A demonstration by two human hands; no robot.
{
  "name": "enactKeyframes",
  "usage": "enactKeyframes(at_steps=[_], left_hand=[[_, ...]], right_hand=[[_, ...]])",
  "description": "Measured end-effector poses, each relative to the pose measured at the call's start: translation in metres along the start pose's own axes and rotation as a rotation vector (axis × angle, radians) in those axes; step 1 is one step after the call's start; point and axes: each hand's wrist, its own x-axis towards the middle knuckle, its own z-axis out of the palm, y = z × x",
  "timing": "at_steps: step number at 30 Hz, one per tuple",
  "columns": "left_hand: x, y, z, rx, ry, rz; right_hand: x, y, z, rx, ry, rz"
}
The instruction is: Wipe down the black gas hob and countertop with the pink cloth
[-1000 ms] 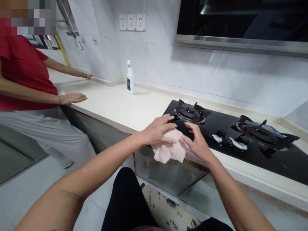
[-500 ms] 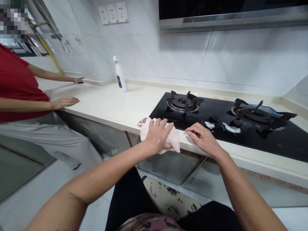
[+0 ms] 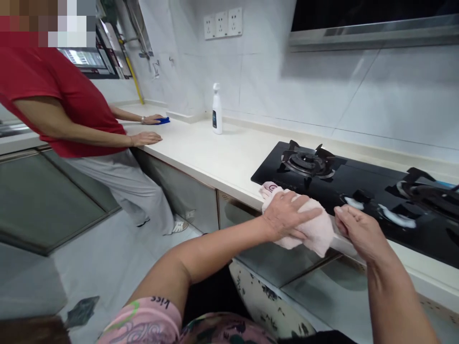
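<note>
A pale pink cloth lies bunched over the counter's front edge, draping down in front of it. My left hand presses on top of the cloth and grips it, fingers spread across it and the thumb low at its front. Just right of the cloth, my right hand is closed at the counter edge, fingers curled in, with nothing visible in it. Behind both hands is the black gas hob, with white foam around its knobs.
A white spray bottle stands on the counter near the wall. On the left, a person in a red top rests one hand on the counter and has the other on a blue cloth. A range hood overhangs the hob.
The view has swung left, so everything sits further right. My right hand's fingers have curled tighter. The other person's blue cloth now shows.
</note>
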Motion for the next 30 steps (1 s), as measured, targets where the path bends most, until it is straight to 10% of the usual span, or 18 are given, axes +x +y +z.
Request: enactKeyframes(at_steps=[12, 18, 24, 30], left_hand=[[-0.154, -0.216, -0.07, 0.057, -0.202, -0.373], [-0.193, -0.284, -0.114, 0.174, -0.43, -0.64], [-0.186, -0.275, -0.122, 0.333, -0.514, -0.788], [-0.125, -0.183, -0.085, 0.236, -0.429, -0.62]], right_hand=[[0.001, -0.004, 0.007, 0.037, 0.011, -0.019], [0.003, -0.01, 0.013, 0.01, 0.014, -0.031], [0.005, -0.015, 0.016, 0.016, 0.025, -0.054], [0.004, -0.015, 0.015, 0.02, 0.037, -0.047]])
